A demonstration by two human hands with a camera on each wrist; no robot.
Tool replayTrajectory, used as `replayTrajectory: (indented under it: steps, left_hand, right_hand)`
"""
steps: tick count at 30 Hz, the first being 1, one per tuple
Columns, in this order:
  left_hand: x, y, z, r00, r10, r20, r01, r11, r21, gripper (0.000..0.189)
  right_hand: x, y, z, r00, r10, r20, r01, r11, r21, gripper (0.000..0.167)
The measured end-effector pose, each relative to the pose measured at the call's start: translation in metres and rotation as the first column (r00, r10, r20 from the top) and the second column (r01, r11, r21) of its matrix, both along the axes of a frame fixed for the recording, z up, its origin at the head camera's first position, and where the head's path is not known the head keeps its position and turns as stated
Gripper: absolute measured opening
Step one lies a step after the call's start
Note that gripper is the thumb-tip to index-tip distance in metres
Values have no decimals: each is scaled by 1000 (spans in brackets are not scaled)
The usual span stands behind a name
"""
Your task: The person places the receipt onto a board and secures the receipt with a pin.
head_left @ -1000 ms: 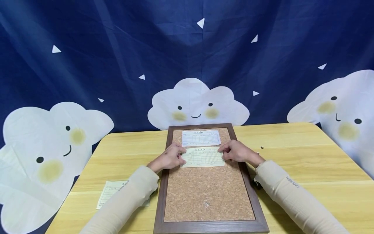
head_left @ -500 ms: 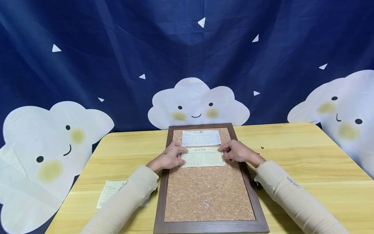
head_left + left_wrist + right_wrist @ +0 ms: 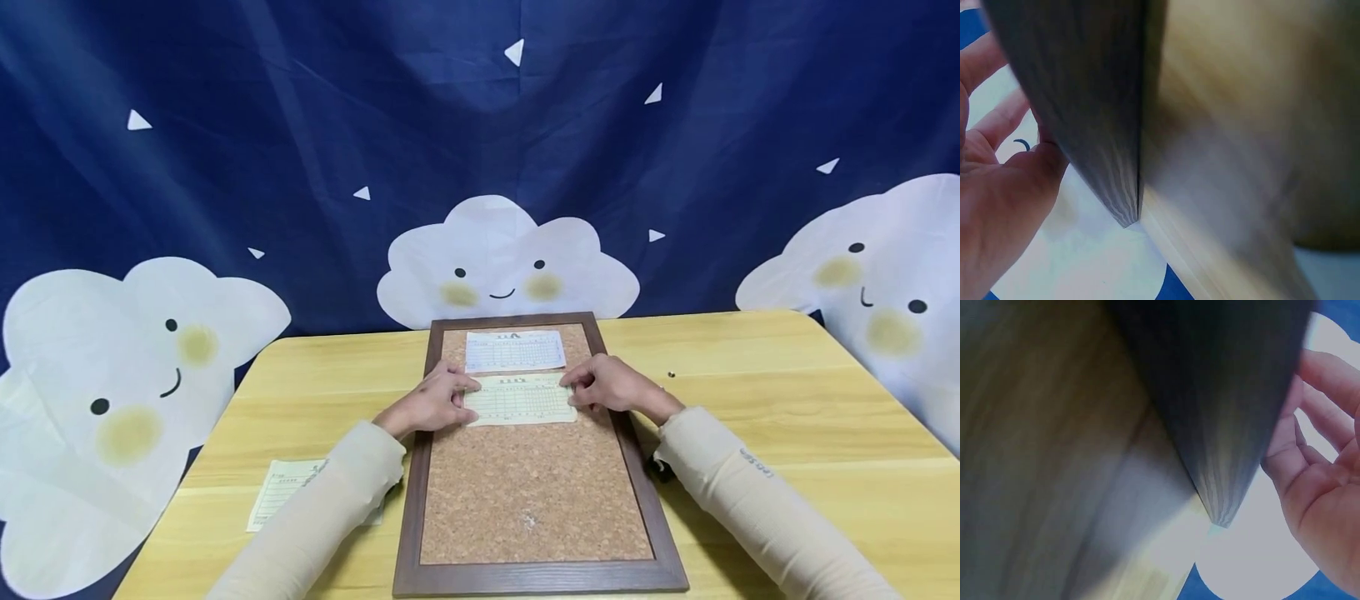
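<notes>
A pale yellow-green printed form (image 3: 521, 402) lies crosswise on the upper part of a dark-framed cork board (image 3: 532, 492). My left hand (image 3: 435, 402) holds it by its left side, forefinger near the upper corner and thumb near the lower one. At the opposite side my right hand (image 3: 613, 385) grips the right edge between thumb and forefinger. Just above lies a bluish-white form (image 3: 515, 351), with a small dark mark at its top. Both wrist views show the board's frame (image 3: 1085, 119) hiding the fingertips and the paper.
Another pale form (image 3: 281, 492) lies on the wooden table (image 3: 787, 400) at left, partly under the left sleeve. Small metallic pieces, one of them a stud (image 3: 671, 374), lie right of the board. A blue curtain (image 3: 420, 125) with printed clouds hangs behind the table.
A slight bulge at the left of the yellow-green form has flattened. Both hands stay at its sides. The head view has shifted very slightly.
</notes>
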State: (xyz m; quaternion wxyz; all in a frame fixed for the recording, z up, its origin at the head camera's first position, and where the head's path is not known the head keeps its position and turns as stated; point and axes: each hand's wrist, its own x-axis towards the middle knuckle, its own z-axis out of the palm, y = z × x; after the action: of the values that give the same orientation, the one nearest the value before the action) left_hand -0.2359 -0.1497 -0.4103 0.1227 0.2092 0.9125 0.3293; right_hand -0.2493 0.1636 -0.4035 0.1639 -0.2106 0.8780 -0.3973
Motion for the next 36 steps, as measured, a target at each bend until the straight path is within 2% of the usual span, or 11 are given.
replayTrajectory:
  steps: [5,15,21,36]
  left_hand:
    - [-1,0,3,1000,14,8,-14,1000,-4,45]
    - [-2,1,3,999,27,28,-28,1000,12,46]
    - [0,1,3,998,34,53,-35,999,3,47]
    - [0,1,2,998,27,58,-27,1000,-1,46]
  right_hand:
    - [-1,7,7,1000,-25,10,25,999,-43,28]
    - [-2,22,16,996,-40,-83,36,998,-49,24]
    - [0,27,17,996,-59,-70,56,997,-46,26]
    - [1,45,18,993,-107,-51,104,993,-48,22]
